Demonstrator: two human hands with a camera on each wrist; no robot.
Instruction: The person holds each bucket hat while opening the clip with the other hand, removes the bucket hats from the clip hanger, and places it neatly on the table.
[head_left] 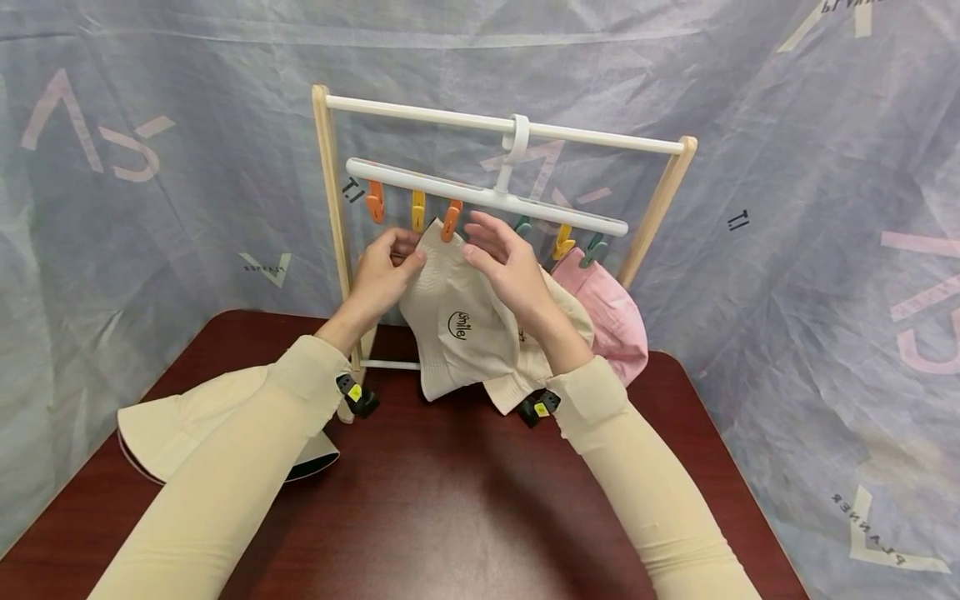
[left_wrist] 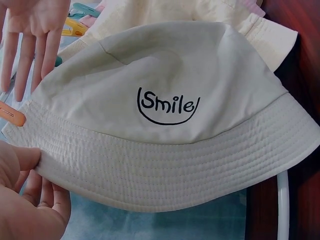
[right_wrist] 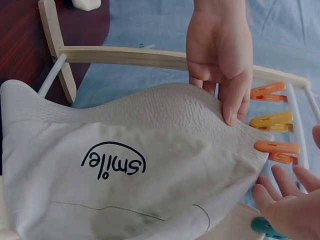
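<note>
A pale grey-white bucket hat (head_left: 450, 292) with "Smile" printed on it hangs sideways from an orange clip (head_left: 452, 222) that bites the corner of its brim. My left hand (head_left: 384, 271) pinches the brim edge (left_wrist: 100, 177) between thumb and fingers, just below that clip. On the other side of the clip, my right hand (head_left: 513, 271) is held up with its fingers apart and relaxed, gripping nothing. In the right wrist view its fingertips (right_wrist: 262, 192) are close to the clip and the hat's edge.
A white hanger (head_left: 420, 179) hooks over a wooden-sided rack (head_left: 330, 183). More clips hang from it: another orange clip (head_left: 376, 202), yellow and green ones. Behind the grey-white hat hang a cream hat (head_left: 573, 308) and a pink hat (head_left: 618, 321). Another cream hat (head_left: 172, 421) lies on the table's left.
</note>
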